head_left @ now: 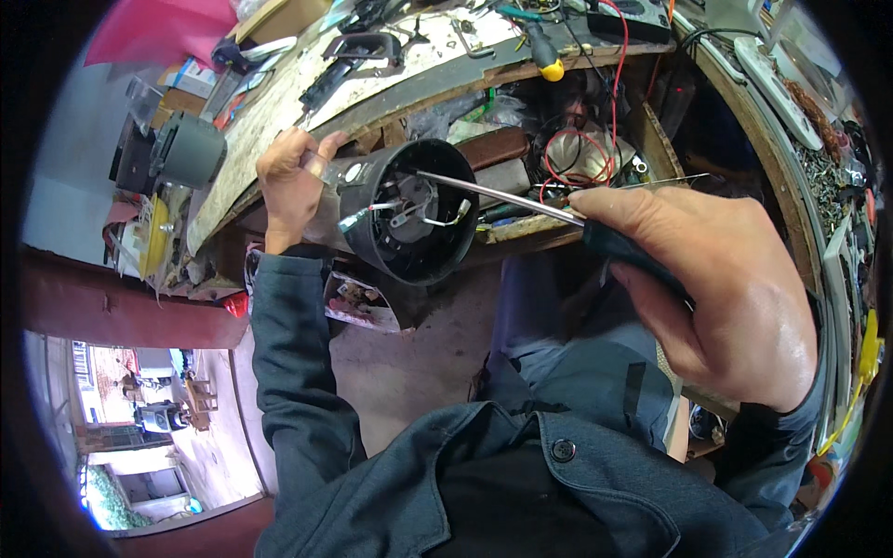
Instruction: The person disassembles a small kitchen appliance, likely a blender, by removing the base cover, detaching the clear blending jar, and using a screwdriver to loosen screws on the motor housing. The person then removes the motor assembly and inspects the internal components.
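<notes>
A black cylindrical appliance housing (357, 195) is tipped so that its open end faces right. My left hand (290, 186) is closed around its far left side, with part of the grip hidden. Inside the housing show a dark inner part, short wires and metal terminals (400, 219). My right hand (730, 279) is wrapped around the dark handle of a screwdriver (521, 202). The long shaft points left into the housing's mouth, and its tip lies near the upper inner wall. Whether the tip touches a screw, I cannot tell.
Behind the housing an open drawer (530, 230) holds tools, red cable and mixed parts. On the bench (409, 93) lie a yellow-and-black screwdriver (547, 58) and black parts. A grey cylindrical container (189, 149) stands left. Small metal pieces (819, 200) crowd the right side. Below is an open box (367, 302).
</notes>
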